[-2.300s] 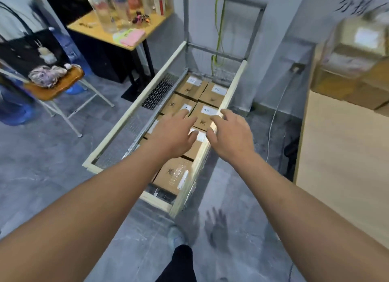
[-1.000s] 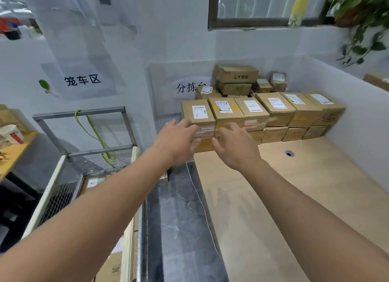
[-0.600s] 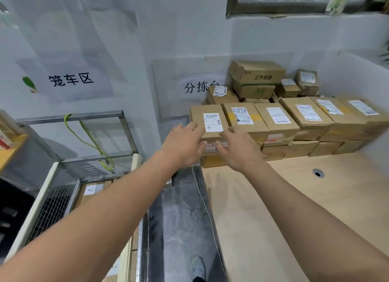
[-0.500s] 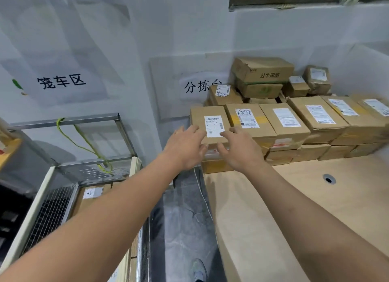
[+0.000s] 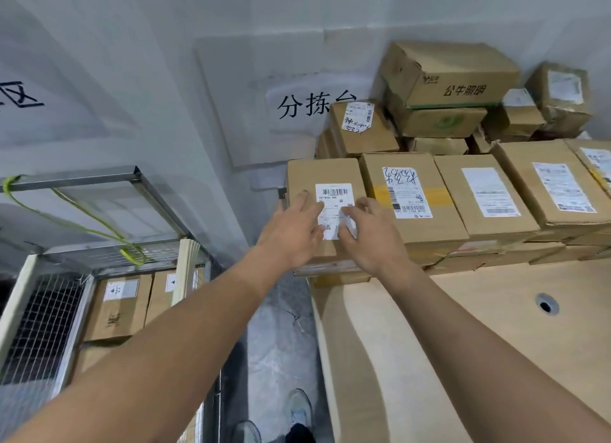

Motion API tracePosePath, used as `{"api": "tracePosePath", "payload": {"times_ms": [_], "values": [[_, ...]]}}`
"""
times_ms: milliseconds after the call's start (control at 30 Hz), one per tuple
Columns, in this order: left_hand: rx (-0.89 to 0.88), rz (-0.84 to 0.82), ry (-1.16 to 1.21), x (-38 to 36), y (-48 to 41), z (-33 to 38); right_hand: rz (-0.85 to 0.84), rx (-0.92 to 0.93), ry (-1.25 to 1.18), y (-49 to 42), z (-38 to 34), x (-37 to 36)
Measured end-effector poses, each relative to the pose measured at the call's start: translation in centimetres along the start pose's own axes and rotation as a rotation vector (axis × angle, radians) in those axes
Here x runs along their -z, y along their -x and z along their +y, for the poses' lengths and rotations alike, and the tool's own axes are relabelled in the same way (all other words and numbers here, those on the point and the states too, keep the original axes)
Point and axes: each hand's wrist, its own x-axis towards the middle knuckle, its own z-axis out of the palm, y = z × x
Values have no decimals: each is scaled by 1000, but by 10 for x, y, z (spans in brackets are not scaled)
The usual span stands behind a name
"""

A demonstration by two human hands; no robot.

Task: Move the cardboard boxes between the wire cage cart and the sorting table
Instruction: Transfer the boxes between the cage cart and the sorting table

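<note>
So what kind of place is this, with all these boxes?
Most likely a parcel sorting room. Labelled cardboard boxes are stacked on a long table, more sit in a wire cage cart, and a wall sign reads "sorting table" in Chinese.

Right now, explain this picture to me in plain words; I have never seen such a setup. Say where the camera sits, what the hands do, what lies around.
No machine here: a person wears one wide-angle camera on the head, so you look down along their own arms. The left hand and right hand rest, fingers fairly straight, on the labelled box at the left end of the front row on the sorting table. Nothing is gripped yet. At lower left stands the wire cage cart, with more boxes inside.
</note>
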Motion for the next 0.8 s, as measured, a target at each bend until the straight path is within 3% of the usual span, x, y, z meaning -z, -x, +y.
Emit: {"api": "tracePosePath", "payload": {"times_ms": [233, 467, 800], "values": [[8, 24, 179, -12, 4, -24, 27, 19, 81, 3, -8, -24], [-26, 24, 250, -10, 10, -26, 11, -29, -89, 9, -15, -29], [79, 102, 155, 39, 62, -56, -12, 200, -13, -6, -81, -20]]}}
